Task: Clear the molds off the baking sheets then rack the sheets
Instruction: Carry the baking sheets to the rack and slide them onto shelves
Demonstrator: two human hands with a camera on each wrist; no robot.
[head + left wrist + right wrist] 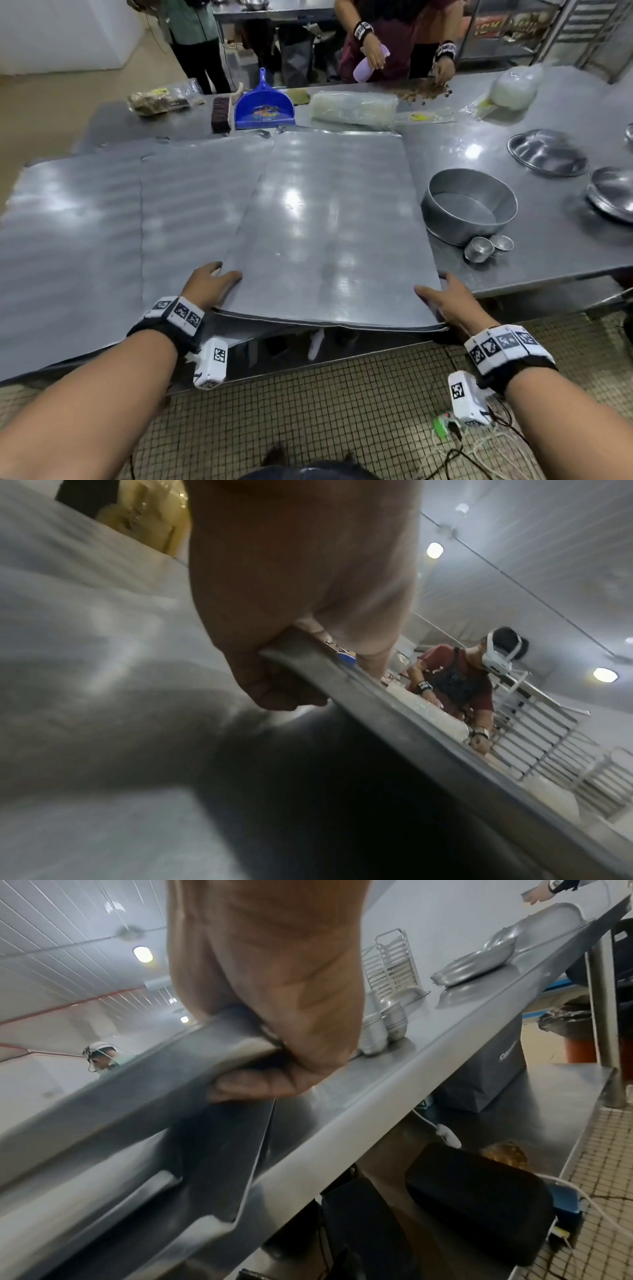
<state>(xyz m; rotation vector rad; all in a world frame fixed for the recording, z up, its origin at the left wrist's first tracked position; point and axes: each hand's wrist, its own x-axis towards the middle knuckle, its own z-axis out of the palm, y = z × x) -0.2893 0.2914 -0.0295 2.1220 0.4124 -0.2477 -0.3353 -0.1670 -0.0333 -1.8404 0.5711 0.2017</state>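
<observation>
I see dull grey metal baking sheets (329, 219), a shinier steel table (534, 253), a glossy blue plastic dustpan (264, 107).

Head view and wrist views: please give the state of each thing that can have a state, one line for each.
top baking sheet: bare, near edge lifted, gripped at both near corners
left hand: grips the sheet's near left corner
right hand: grips the near right corner
other baking sheets: flat on the table, no molds on them
round cake pan: upright, empty, on the table
small molds: beside the pan, off the sheets
dustpan: lying flat
</observation>
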